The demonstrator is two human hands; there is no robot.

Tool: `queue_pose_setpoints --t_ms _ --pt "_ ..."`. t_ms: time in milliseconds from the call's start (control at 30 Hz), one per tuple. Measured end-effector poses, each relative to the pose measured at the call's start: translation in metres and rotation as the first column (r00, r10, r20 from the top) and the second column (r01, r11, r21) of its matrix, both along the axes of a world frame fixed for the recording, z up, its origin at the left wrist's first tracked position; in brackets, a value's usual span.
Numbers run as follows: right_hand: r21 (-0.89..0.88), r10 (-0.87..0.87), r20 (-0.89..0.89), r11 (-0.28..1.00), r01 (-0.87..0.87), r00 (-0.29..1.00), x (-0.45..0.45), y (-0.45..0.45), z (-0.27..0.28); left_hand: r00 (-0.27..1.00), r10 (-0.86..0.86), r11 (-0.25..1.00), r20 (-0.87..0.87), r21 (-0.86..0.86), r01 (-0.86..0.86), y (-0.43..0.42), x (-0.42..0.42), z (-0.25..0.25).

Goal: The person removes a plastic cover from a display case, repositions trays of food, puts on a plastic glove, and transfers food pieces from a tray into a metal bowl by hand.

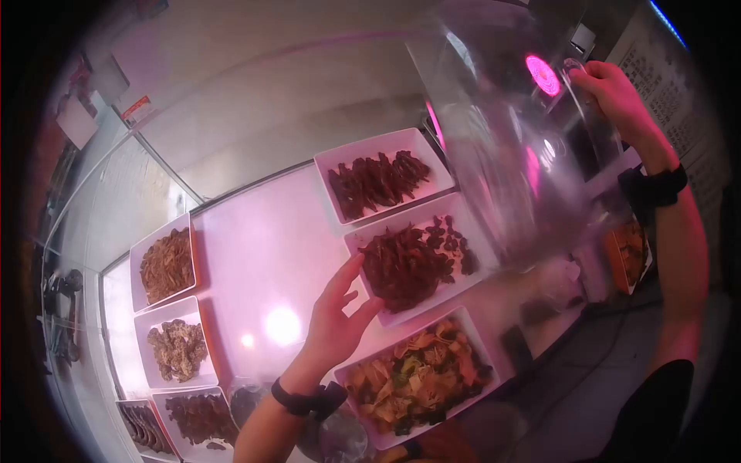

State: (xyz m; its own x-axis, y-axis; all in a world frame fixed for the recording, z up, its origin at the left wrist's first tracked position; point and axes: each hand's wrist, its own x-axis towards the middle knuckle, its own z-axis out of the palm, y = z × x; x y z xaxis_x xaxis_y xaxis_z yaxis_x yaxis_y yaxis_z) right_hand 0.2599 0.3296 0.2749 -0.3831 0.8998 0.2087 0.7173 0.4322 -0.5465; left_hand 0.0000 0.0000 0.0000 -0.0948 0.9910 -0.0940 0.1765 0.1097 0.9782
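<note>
Over the counter (255, 239), the clear cover (482, 147) is up — uncovering looks done, the cover not set down. The middle tray (455, 284) has bare counter leftward, but the upper tray (363, 152) and lower tray (496, 366) crowd it. The right hand (610, 91) grips the cover's handle (573, 68); the left hand (338, 320) has fingers parted at the middle tray's left rim — contact unclear.
</note>
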Motion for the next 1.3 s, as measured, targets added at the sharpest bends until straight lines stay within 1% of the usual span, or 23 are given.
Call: queue_pose_setpoints --t_ms 67,100,133,167,200,267,300,400,467,500,567,700,767,833,867,900,933,967,1067,1167,1233,1267,1300 --pt "-0.03 0.062 0.016 0.998 -0.061 0.998 -0.024 -0.013 -0.009 0.975 0.113 0.978 -0.193 0.194 -0.075 0.001 0.019 0.01" --pt "-0.082 0.083 -0.027 0.993 -0.085 0.996 -0.032 -0.009 -0.023 0.977 0.109 0.978 -0.181 0.196 -0.073 0.001 0.027 0.009" --pt "-0.144 0.067 -0.026 0.987 -0.07 0.997 -0.082 -0.057 -0.023 0.98 0.161 0.965 -0.115 0.228 -0.131 -0.03 -0.002 0.013" --pt "-0.237 0.136 -0.12 0.958 -0.161 0.983 -0.092 -0.053 -0.042 0.978 0.206 0.953 -0.045 0.235 -0.19 -0.038 0.0 0.011" --pt "-0.284 0.102 -0.13 0.949 -0.136 0.986 -0.108 -0.058 -0.06 0.981 0.193 0.956 -0.035 0.231 -0.18 -0.047 -0.001 0.008" --pt "-0.356 0.081 -0.212 0.922 -0.154 0.974 -0.133 -0.066 -0.094 0.947 0.305 0.931 -0.096 0.241 -0.276 -0.063 -0.011 -0.001" --pt "-0.359 0.079 -0.213 0.921 -0.153 0.974 -0.138 -0.062 -0.113 0.948 0.304 0.932 -0.098 0.238 -0.274 -0.069 -0.013 -0.007" --pt "-0.424 0.123 -0.162 0.887 -0.182 0.979 -0.152 -0.049 -0.165 0.947 0.321 0.942 0.031 0.096 -0.322 -0.076 -0.013 -0.044" --pt "-0.402 0.133 -0.091 0.902 -0.159 0.987 -0.152 -0.049 -0.192 0.947 0.317 0.947 0.045 0.048 -0.319 -0.07 -0.008 -0.071" --pt "-0.399 0.152 -0.098 0.899 -0.179 0.983 -0.154 -0.046 -0.198 0.947 0.32 0.948 0.043 -0.008 -0.32 -0.063 -0.005 -0.08" --pt "-0.386 0.148 0.021 0.914 -0.128 0.989 -0.15 -0.041 -0.213 0.936 0.332 0.935 0.114 -0.169 -0.311 -0.049 0.002 -0.093" --pt "-0.355 0.166 0.057 0.925 -0.136 0.984 -0.145 -0.018 -0.254 0.939 0.328 0.932 0.104 -0.199 -0.304 -0.023 0.016 -0.121" --pt "-0.287 0.121 0.058 0.953 -0.1 0.991 -0.145 -0.006 -0.276 0.965 0.26 0.941 0.019 -0.231 -0.249 -0.013 0.019 -0.136" --pt "-0.294 0.136 0.029 0.948 -0.122 0.99 -0.148 0.001 -0.286 0.957 0.289 0.936 0.003 -0.208 -0.283 -0.007 0.029 -0.154" --pt "-0.299 0.131 0.008 0.946 -0.122 0.991 -0.148 0.004 -0.291 0.945 0.323 0.937 0.05 -0.16 -0.312 -0.006 0.034 -0.158" --pt "-0.3 0.137 0.007 0.945 -0.129 0.99 -0.149 0.007 -0.292 0.931 0.351 0.934 0.1 -0.109 -0.34 -0.004 0.035 -0.16" --pt "-0.236 0.136 0.033 0.964 -0.124 0.99 -0.15 0.009 -0.293 0.947 0.303 0.952 0.11 -0.065 -0.298 -0.003 0.03 -0.129" --pt "-0.174 0.131 0.059 0.978 -0.119 0.99 -0.151 0.01 -0.294 0.945 0.307 0.951 0.11 -0.068 -0.301 -0.003 0.031 -0.132" --pt "-0.203 0.147 0.101 0.971 -0.125 0.984 -0.152 0.009 -0.287 0.931 0.354 0.935 0.089 -0.055 -0.35 -0.001 0.036 -0.142" --pt "-0.193 0.181 0.16 0.97 -0.149 0.97 -0.151 0.011 -0.286 0.942 0.335 0.941 0.013 -0.068 -0.333 -0.003 0.037 -0.14" --pt "-0.16 0.163 0.179 0.978 -0.135 0.97 -0.146 0.007 -0.282 0.969 0.247 0.956 -0.006 -0.165 -0.245 -0.008 0.031 -0.13" --pt "-0.124 0.154 0.193 0.984 -0.131 0.969 -0.148 0.004 -0.279 0.964 0.265 0.95 -0.017 -0.167 -0.264 -0.006 0.032 -0.131" --pt "-0.066 0.17 0.282 0.985 -0.157 0.944 -0.149 -0.003 -0.266 0.939 0.305 0.934 -0.161 -0.141 -0.328 -0.004 0.036 -0.134"
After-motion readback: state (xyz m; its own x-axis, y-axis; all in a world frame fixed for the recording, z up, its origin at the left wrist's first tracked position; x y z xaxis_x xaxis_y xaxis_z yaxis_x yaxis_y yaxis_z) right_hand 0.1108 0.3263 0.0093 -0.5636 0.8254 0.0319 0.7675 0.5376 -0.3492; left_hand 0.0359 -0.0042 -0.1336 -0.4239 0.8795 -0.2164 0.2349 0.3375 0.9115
